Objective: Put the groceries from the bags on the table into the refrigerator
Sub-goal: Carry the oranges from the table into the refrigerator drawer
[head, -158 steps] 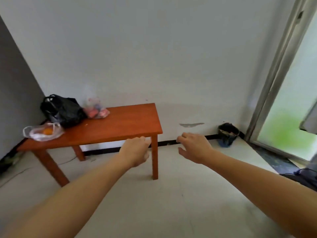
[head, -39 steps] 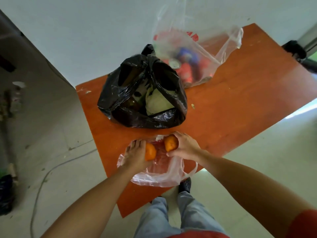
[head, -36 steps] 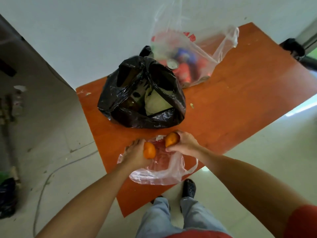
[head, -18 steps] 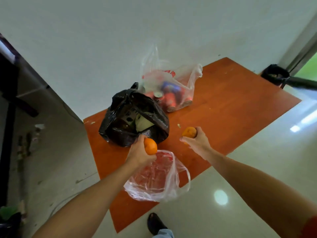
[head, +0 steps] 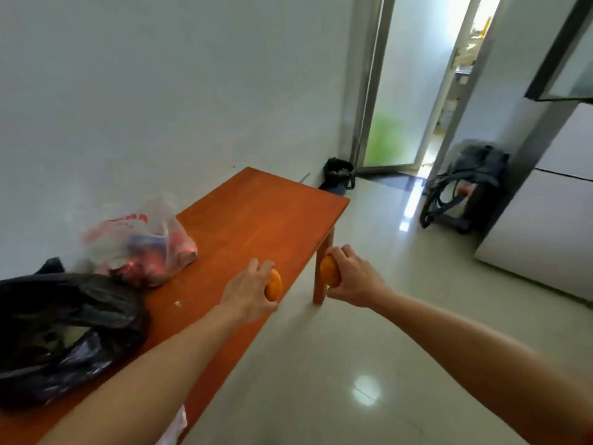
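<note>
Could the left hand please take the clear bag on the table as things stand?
Probably not yet: the left hand is full, gripping an orange. The clear bag lies unobstructed on the table, though.

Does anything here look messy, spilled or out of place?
Only small things. A pale scrap lies loose on the orange-brown wooden table, by the crumpled black plastic bag. A black backpack slumps with its straps trailing near the white refrigerator. Nothing looks spilled or broken.

On the table (head: pixel 256 213), near bag (head: pixel 64 332) before far bag (head: pixel 141 245); refrigerator (head: pixel 545 236) well apart, right.
</note>
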`<action>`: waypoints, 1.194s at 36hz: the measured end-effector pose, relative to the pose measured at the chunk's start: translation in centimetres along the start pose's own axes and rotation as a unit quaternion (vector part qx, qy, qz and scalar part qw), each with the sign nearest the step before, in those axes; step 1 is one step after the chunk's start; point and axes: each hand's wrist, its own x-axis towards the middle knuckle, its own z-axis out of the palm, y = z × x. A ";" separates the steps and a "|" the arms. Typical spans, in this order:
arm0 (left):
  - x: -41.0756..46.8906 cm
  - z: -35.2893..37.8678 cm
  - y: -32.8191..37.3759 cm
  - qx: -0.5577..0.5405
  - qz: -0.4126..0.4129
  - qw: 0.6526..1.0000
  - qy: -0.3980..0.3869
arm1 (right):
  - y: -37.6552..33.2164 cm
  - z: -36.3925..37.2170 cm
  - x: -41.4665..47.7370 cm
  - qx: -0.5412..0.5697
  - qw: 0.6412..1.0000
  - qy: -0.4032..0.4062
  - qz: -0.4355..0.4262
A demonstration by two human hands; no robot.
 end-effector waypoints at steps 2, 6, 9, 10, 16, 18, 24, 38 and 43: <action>2.9 0.6 3.3 0.017 0.047 0.999 -0.004 | 3.4 -1.9 -0.6 -0.019 0.999 0.023 0.019; 8.9 2.1 9.7 0.028 0.118 0.992 -0.023 | 10.2 -5.2 -1.4 -0.057 0.994 0.066 0.061; 13.9 3.4 14.3 0.035 0.172 0.984 -0.030 | 15.4 -7.1 -1.3 -0.077 0.990 0.073 0.096; 15.7 3.8 15.9 0.034 0.189 0.981 -0.031 | 17.1 -7.7 -1.1 -0.081 0.988 0.076 0.108; 25.8 5.8 25.6 0.023 0.270 0.962 -0.042 | 26.6 -12.5 -0.8 -0.086 0.970 0.098 0.206; 28.7 6.1 29.2 0.025 0.302 0.952 -0.043 | 29.4 -14.5 -1.2 -0.086 0.962 0.114 0.234; 35.4 7.9 40.3 0.017 0.384 0.921 -0.063 | 37.5 -19.0 -4.3 -0.078 0.932 0.163 0.313; 46.1 15.3 66.2 0.041 0.501 0.861 -0.078 | 60.6 -29.4 -8.5 -0.088 0.889 0.218 0.392; 50.5 15.1 75.2 0.026 0.503 0.862 -0.059 | 68.7 -36.0 -8.1 -0.105 0.888 0.221 0.389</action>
